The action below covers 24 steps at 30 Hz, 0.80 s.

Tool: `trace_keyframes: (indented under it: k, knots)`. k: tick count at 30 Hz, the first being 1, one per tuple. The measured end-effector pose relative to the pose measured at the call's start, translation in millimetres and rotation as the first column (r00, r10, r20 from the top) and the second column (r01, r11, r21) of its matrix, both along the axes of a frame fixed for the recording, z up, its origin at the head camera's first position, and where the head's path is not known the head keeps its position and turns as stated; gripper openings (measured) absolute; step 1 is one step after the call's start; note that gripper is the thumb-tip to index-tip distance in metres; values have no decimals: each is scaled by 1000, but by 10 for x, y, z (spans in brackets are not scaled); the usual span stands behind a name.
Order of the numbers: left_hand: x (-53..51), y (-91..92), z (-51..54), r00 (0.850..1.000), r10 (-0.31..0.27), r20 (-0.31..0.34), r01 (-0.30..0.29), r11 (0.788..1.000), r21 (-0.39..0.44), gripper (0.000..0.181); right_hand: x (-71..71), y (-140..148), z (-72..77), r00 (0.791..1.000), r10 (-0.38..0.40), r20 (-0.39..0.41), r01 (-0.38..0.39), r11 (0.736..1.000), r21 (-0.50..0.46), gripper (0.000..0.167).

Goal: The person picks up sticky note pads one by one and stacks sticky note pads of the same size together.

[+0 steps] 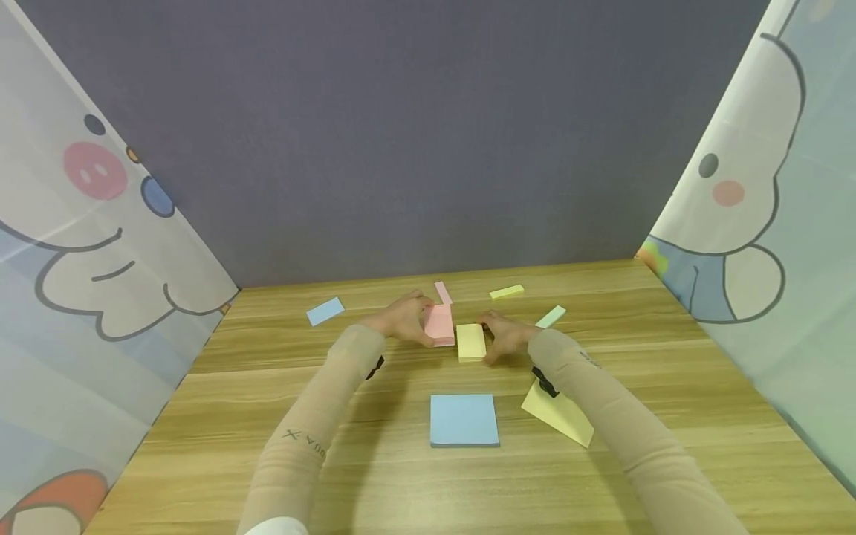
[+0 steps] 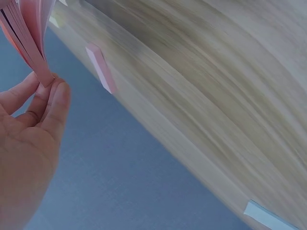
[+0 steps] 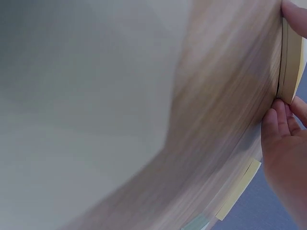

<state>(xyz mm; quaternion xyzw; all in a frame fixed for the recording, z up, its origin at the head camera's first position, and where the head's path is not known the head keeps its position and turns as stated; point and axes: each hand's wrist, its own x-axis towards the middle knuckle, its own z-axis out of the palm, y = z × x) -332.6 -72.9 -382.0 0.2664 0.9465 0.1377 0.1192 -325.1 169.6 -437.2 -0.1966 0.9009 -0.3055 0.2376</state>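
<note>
My left hand (image 1: 406,318) grips a pink sticky note pad (image 1: 438,324) by its left side. In the left wrist view the fingertips pinch an edge of the pink pad (image 2: 34,43), whose sheets fan apart. Just to its right, my right hand (image 1: 506,336) holds a smaller yellow sticky note pad (image 1: 471,343), thumb and fingers at opposite edges. The right wrist view shows this yellow pad (image 3: 290,60) edge-on. Nearer to me lies a larger blue sticky note pad (image 1: 464,420), touched by neither hand.
Behind the hands lie a narrow pink pad (image 1: 443,293) and a narrow yellow pad (image 1: 507,291). A pale green strip (image 1: 551,317) sits beyond the right wrist, and a blue rectangle (image 1: 325,311) at left. The right forearm partly covers a yellow sheet (image 1: 558,414). A dark panel (image 1: 428,148) stands behind.
</note>
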Motion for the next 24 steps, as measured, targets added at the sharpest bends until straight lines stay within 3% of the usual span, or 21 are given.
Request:
trace_keyframes:
  k: [11,24]
  knots:
    - [-11,68,-34,999,-32,7,32,999,36,77,-7,-2,-16,1000,-3,26,4,999,-32,92]
    - [3,63,-50,1000,-23,21,23,999,22,79,12,0,7,999,-12,36,13,999,-45,91]
